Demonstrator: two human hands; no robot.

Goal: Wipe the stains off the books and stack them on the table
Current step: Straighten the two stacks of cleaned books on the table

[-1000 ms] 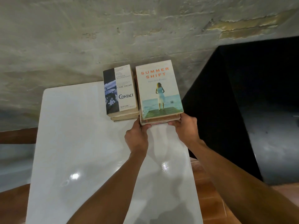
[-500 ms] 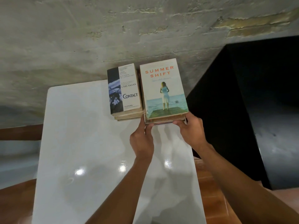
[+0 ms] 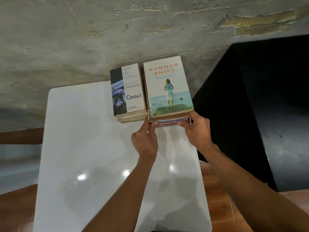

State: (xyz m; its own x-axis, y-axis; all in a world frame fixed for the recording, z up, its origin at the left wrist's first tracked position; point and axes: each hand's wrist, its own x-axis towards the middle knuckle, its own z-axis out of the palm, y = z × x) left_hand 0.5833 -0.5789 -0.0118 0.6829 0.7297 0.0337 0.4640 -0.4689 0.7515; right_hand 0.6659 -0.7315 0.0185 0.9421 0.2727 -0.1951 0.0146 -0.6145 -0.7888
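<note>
White glossy table (image 3: 87,148), two stacks at its far edge by the wall. Left hand (image 3: 145,141) and right hand (image 3: 197,129) pinch the near end of the right stack (image 3: 168,118), fingers curled on its lower books. Best squared by pressing both corners evenly, top book (image 3: 168,84) kept level. Left stack (image 3: 127,91): three books, I think. Right: count unclear. No cloth seen.

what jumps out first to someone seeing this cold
Two book stacks at the far end of the white table, against the wall: Summer Shift tops the right one, Contact the left. Both hands, left hand and right hand, grip the near edge of the right stack.
</note>
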